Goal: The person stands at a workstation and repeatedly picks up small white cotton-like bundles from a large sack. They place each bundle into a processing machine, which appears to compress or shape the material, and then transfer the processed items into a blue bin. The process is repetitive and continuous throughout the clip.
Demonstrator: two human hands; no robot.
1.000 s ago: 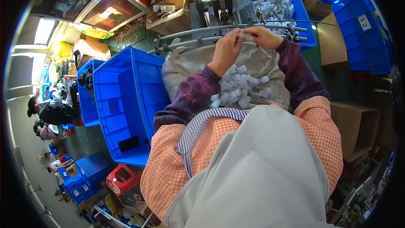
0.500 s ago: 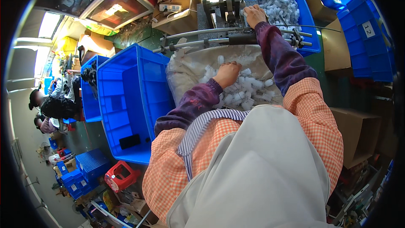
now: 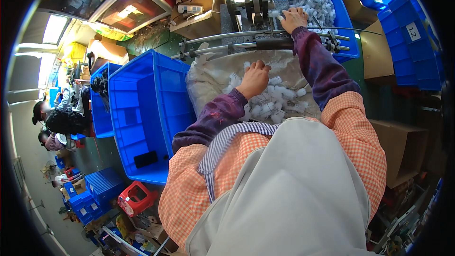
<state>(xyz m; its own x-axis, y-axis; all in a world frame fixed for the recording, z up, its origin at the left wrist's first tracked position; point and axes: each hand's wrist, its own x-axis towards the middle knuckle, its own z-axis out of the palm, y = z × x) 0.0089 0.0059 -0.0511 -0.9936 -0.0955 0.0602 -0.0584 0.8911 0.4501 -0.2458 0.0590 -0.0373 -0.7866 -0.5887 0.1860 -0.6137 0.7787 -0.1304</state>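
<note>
A loose heap of small white bristle brushes (image 3: 277,102), some with thin wire stems, lies on a beige cloth (image 3: 206,78) before me. My left hand (image 3: 254,80) is over the heap's far left side, fingers bent and drawn together; whatever is between them is too small to make out. Farther off, my right hand (image 3: 295,20) is at the right side of a dark metal machine (image 3: 256,12). Its fingertips close on the end of a white brush (image 3: 274,13) that lies against the machine.
Behind my right hand, a blue bin (image 3: 348,31) holds many similar brushes. A metal rail (image 3: 218,36) crosses beyond the cloth. To the left stands a deep blue bin (image 3: 163,109) with a dark flat object inside. Cardboard boxes (image 3: 398,147) and a red stool (image 3: 135,199) stand around.
My right hand has shifted a little to the right, and a white brush now shows beside its fingertips. My left hand has risen slightly off the heap, its fingers less tightly curled.
</note>
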